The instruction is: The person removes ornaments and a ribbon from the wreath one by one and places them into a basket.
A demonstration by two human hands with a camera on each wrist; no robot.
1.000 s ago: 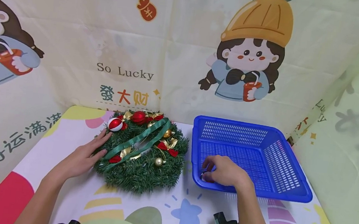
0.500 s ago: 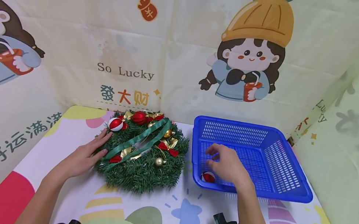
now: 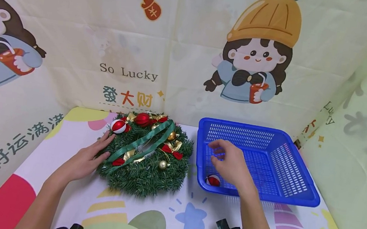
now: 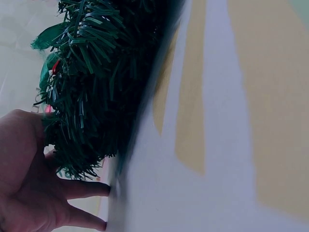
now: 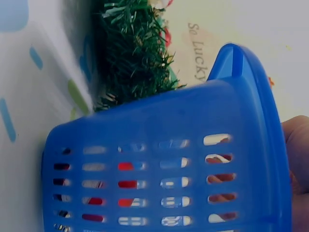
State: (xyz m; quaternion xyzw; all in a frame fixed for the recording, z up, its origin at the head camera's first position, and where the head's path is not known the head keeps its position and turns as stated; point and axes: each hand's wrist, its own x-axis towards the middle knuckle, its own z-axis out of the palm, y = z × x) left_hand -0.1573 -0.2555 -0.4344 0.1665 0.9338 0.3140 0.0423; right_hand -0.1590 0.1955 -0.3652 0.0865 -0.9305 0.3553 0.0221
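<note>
A green Christmas wreath (image 3: 142,179) lies flat on the table, trimmed with bows, baubles and a green ribbon (image 3: 132,146). My left hand (image 3: 84,160) rests on its left side, fingers extended near a red-and-white ball (image 3: 118,126). In the left wrist view the fingers (image 4: 82,189) spread at the wreath's edge. Over the left part of a blue plastic basket (image 3: 200,161) hovers my right hand (image 3: 230,163), fingers loosely bent and holding nothing. Below it, in the basket's near left corner, sits another red-and-white ball (image 3: 213,180). The basket wall hides most of that hand in the right wrist view.
The table (image 3: 190,202) has a white cloth with coloured prints. A printed backdrop (image 3: 190,55) closes in the rear and both sides. The basket stands just right of the wreath, a narrow gap between them.
My right hand has let go of the red-and-white ball in the basket and risen up and away from it. The left hand and wreath have stayed put.
</note>
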